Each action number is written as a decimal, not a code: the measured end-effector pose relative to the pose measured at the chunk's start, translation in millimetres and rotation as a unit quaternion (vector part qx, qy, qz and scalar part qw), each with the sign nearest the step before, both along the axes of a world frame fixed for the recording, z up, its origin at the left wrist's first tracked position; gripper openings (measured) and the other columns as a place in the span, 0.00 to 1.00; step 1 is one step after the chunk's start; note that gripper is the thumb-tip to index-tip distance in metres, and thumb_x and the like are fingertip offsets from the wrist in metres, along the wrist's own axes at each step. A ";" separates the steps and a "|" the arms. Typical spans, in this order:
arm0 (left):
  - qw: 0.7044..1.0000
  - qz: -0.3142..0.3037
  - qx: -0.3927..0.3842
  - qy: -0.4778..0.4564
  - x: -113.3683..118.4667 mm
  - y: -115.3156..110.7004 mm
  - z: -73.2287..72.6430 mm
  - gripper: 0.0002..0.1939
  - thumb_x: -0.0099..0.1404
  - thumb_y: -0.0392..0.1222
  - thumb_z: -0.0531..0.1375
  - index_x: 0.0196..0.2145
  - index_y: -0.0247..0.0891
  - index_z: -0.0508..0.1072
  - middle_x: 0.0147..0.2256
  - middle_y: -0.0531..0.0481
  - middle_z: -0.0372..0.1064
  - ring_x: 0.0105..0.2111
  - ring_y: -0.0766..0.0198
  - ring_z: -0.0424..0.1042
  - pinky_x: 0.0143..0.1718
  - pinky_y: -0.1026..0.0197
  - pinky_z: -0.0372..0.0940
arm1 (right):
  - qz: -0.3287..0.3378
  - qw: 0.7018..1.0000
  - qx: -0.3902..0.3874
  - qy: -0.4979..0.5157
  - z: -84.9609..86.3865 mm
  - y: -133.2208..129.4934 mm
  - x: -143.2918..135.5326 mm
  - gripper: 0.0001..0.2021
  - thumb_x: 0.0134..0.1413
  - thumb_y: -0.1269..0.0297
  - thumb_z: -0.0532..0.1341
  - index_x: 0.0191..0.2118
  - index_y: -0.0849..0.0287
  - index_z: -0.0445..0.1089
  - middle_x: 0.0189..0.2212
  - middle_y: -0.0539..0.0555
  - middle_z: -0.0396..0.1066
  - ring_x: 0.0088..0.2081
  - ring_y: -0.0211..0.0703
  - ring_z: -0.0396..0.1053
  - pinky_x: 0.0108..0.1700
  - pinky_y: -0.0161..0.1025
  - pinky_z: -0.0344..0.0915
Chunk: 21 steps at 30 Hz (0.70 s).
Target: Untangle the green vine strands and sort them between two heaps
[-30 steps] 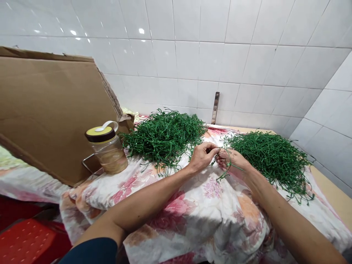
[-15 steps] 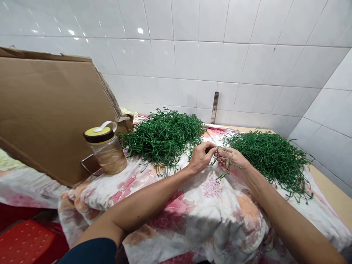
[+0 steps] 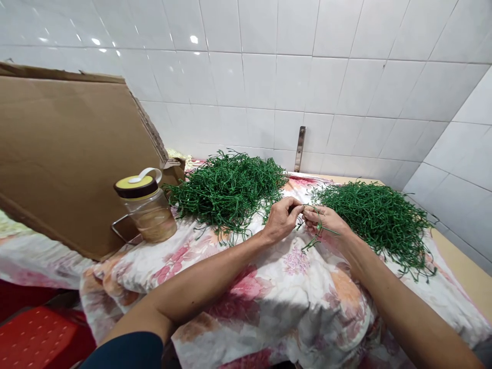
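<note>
Between the two piles, my left hand (image 3: 283,219) and my right hand (image 3: 325,220) meet at the fingertips. Both are closed in a pinch on a thin green branching stem (image 3: 317,233), whose sprigs hang below my right fingers. The exact spot where the fingertips join is too small to make out. A large heap of similar green stems (image 3: 230,189) lies left of my left hand. Another heap of green stems (image 3: 374,220) spreads to the right of my right hand. Both heaps rest on a floral cloth (image 3: 269,318).
A clear jar (image 3: 156,220) with a yellow and dark lid and brown contents stands at left, beside a leaning cardboard sheet (image 3: 73,159). A red perforated stool (image 3: 42,335) is low at left. White tiles (image 3: 253,82) and a metal strip (image 3: 300,148) are behind.
The view has shifted very slightly. My hands keep nearly the same place and pinch, and the green stem between them has barely moved.
</note>
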<state>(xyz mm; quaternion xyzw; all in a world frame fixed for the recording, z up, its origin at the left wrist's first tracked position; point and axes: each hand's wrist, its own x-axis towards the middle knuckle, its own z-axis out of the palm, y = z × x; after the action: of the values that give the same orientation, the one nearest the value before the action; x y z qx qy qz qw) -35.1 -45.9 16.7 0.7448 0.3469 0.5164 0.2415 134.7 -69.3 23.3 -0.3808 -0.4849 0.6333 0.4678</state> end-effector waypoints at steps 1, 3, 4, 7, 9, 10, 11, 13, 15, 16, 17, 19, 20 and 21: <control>1.000 0.005 0.004 0.006 -0.2 0.6 -1.0 0.10 0.69 0.43 0.58 0.32 0.37 0.73 0.30 0.50 0.72 0.31 0.64 0.68 0.36 0.62 0.61 | -0.009 1.000 0.008 -0.014 -1.1 0.2 -0.5 0.22 0.39 0.48 0.77 0.31 0.58 0.71 0.22 0.47 0.65 0.20 0.33 0.58 0.20 0.33 0.52; 0.999 0.015 0.025 0.024 -1.0 1.7 -3.0 0.09 0.70 0.42 0.57 0.32 0.37 0.72 0.31 0.49 0.71 0.31 0.64 0.67 0.36 0.62 0.61 | -0.033 0.997 0.034 -0.054 -3.2 0.8 -1.4 0.22 0.42 0.46 0.75 0.30 0.57 0.69 0.18 0.46 0.63 0.18 0.33 0.57 0.18 0.33 0.50; 0.998 0.020 0.042 0.038 -1.6 1.9 -3.7 0.09 0.70 0.41 0.57 0.32 0.37 0.71 0.31 0.49 0.70 0.32 0.63 0.67 0.36 0.61 0.61 | -0.048 0.995 0.052 -0.077 -3.7 1.2 -1.4 0.22 0.43 0.45 0.74 0.30 0.57 0.69 0.17 0.46 0.63 0.17 0.34 0.56 0.18 0.33 0.48; 0.989 0.019 0.110 0.096 -3.3 -0.4 -3.2 0.09 0.71 0.41 0.55 0.33 0.39 0.70 0.32 0.46 0.69 0.33 0.61 0.67 0.37 0.60 0.61 | -0.068 0.974 0.127 -0.175 -3.4 2.8 0.4 0.19 0.48 0.45 0.70 0.31 0.57 0.72 0.16 0.48 0.65 0.15 0.36 0.57 0.18 0.35 0.51; 0.981 0.003 0.147 0.129 -3.3 -5.3 -0.1 0.10 0.71 0.42 0.54 0.32 0.39 0.71 0.32 0.45 0.69 0.33 0.59 0.67 0.38 0.58 0.61 | -0.119 0.933 0.199 -0.273 -2.4 4.7 3.1 0.14 0.50 0.51 0.68 0.33 0.58 0.75 0.19 0.50 0.70 0.19 0.40 0.64 0.23 0.37 0.58; 0.978 -0.006 0.157 0.138 -2.9 -8.3 2.1 0.11 0.72 0.42 0.54 0.32 0.40 0.71 0.32 0.44 0.69 0.34 0.59 0.67 0.39 0.58 0.62 | -0.159 0.901 0.230 -0.331 -2.1 5.9 4.9 0.11 0.51 0.55 0.66 0.32 0.58 0.76 0.21 0.52 0.73 0.22 0.43 0.68 0.27 0.38 0.61; 0.977 -0.014 0.161 0.138 -2.4 -11.2 4.3 0.11 0.72 0.43 0.54 0.33 0.40 0.72 0.32 0.44 0.70 0.34 0.58 0.68 0.39 0.57 0.62 | -0.200 0.865 0.251 -0.385 -2.0 7.2 7.0 0.08 0.52 0.58 0.64 0.32 0.57 0.76 0.24 0.53 0.75 0.26 0.45 0.70 0.31 0.39 0.63; 0.982 -0.021 0.148 0.114 -1.6 -14.4 8.1 0.11 0.72 0.44 0.55 0.34 0.40 0.74 0.33 0.43 0.72 0.35 0.58 0.69 0.41 0.57 0.63 | -0.263 0.808 0.274 -0.451 -1.7 9.9 12.6 0.07 0.54 0.62 0.61 0.31 0.56 0.76 0.28 0.55 0.78 0.31 0.48 0.73 0.38 0.41 0.65; 0.993 -0.017 0.100 0.067 -2.1 -11.4 9.8 0.11 0.71 0.46 0.58 0.34 0.39 0.75 0.32 0.45 0.73 0.34 0.60 0.70 0.39 0.59 0.64 | -0.292 0.788 0.297 -0.454 -0.2 12.6 20.6 0.09 0.58 0.63 0.58 0.34 0.56 0.77 0.32 0.57 0.79 0.34 0.49 0.74 0.41 0.42 0.66; 0.997 -0.012 0.059 0.039 -2.8 -7.5 9.8 0.11 0.70 0.47 0.59 0.34 0.39 0.76 0.31 0.46 0.74 0.32 0.61 0.71 0.36 0.60 0.65 | -0.311 0.781 0.316 -0.440 1.3 13.9 25.6 0.10 0.59 0.62 0.58 0.36 0.57 0.77 0.33 0.57 0.79 0.35 0.49 0.75 0.42 0.43 0.67; 1.000 -0.009 0.009 0.010 -3.8 -2.5 9.4 0.11 0.69 0.48 0.61 0.33 0.38 0.76 0.30 0.47 0.74 0.29 0.63 0.71 0.33 0.61 0.65 | -0.335 0.769 0.337 -0.427 3.3 15.2 31.2 0.10 0.60 0.62 0.58 0.38 0.57 0.77 0.34 0.58 0.79 0.35 0.49 0.75 0.43 0.43 0.68; 0.993 -0.005 -0.103 -0.051 -5.7 8.4 8.1 0.13 0.67 0.49 0.62 0.31 0.36 0.75 0.28 0.48 0.74 0.23 0.66 0.70 0.25 0.63 0.63 | -0.385 0.731 0.372 -0.422 8.6 17.6 43.5 0.11 0.61 0.63 0.58 0.41 0.59 0.76 0.36 0.59 0.78 0.37 0.50 0.74 0.45 0.45 0.69; 0.985 -0.005 -0.152 -0.076 -6.4 13.0 7.5 0.13 0.66 0.49 0.62 0.31 0.36 0.74 0.28 0.49 0.74 0.21 0.67 0.70 0.22 0.64 0.62 | -0.404 0.709 0.383 -0.433 11.4 18.5 49.7 0.11 0.61 0.64 0.58 0.42 0.60 0.76 0.37 0.60 0.78 0.39 0.52 0.74 0.47 0.46 0.69; 0.977 -0.005 -0.191 -0.096 -6.7 16.5 7.0 0.14 0.65 0.49 0.63 0.30 0.35 0.73 0.27 0.49 0.74 0.19 0.68 0.69 0.20 0.65 0.61 | -0.415 0.687 0.390 -0.452 14.2 18.9 55.2 0.12 0.60 0.65 0.58 0.44 0.61 0.76 0.40 0.62 0.77 0.41 0.53 0.74 0.49 0.48 0.69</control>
<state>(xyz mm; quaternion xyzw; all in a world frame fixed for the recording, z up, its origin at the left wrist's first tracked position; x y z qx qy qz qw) -41.7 -29.4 23.7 0.6337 0.4103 0.5086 0.4141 189.9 -50.4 37.5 -0.5665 -0.6331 -0.1205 0.5136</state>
